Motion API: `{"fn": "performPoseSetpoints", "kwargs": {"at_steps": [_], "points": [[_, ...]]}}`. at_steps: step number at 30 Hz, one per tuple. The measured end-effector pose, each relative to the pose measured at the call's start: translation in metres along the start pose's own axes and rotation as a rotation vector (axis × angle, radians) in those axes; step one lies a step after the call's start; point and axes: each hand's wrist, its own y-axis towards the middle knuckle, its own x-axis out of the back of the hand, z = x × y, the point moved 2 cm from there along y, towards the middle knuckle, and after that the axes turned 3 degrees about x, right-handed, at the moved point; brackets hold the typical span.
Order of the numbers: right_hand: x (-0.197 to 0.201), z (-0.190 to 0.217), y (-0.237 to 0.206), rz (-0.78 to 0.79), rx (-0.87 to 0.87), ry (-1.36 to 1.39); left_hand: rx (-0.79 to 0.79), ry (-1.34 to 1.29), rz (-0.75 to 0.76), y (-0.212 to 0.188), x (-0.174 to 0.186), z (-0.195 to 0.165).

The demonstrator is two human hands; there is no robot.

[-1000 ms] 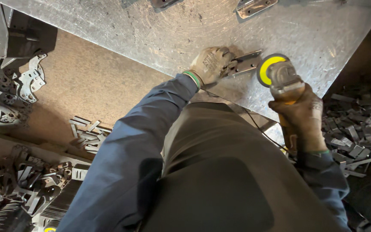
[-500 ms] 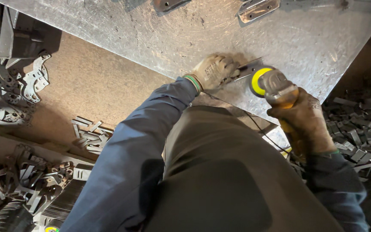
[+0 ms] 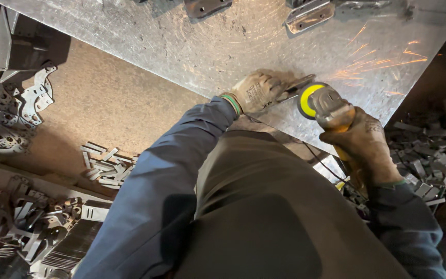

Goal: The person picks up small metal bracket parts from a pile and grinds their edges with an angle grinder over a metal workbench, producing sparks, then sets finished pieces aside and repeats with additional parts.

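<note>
Head view: the left hand (image 3: 254,92), gloved, presses a small flat metal piece (image 3: 295,85) against the steel tabletop (image 3: 181,46), fingers clenched over it. The right hand (image 3: 362,142) grips an angle grinder (image 3: 323,106), fingers wrapped tight round its body. Sparks (image 3: 383,62) fly rightward, so grinding of the piece's edge seems underway. Continuing calls for steady pressure, with the left fingers kept away from the disc.
</note>
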Motion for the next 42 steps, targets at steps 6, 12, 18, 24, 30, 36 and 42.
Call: {"fn": "performPoseSetpoints", "kwargs": {"at_steps": [6, 12, 18, 24, 30, 36, 42], "points": [[-0.005, -0.004, 0.005, 0.028, 0.058, -0.044, -0.013, 0.015, 0.006, 0.001, 0.000, 0.000], [0.008, -0.017, 0.025, -0.008, 0.003, 0.024, -0.025, 0.042, -0.012, 0.000, -0.006, 0.000], [0.026, -0.010, 0.019, -0.021, -0.058, -0.034, -0.019, -0.007, -0.084, 0.000, -0.004, 0.003], [0.019, 0.015, 0.003, 0.091, -0.012, -0.088, -0.047, 0.015, -0.084, -0.003, -0.003, 0.002], [0.017, 0.019, 0.018, 0.113, 0.007, 0.023, -0.079, 0.051, -0.060, -0.001, -0.004, 0.000], [0.029, 0.004, 0.021, 0.044, 0.022, 0.027, -0.111, 0.056, -0.055, -0.003, -0.002, 0.000], [0.023, -0.001, 0.018, 0.073, 0.026, -0.046, -0.103, 0.040, -0.101, -0.004, -0.001, 0.001]]}}
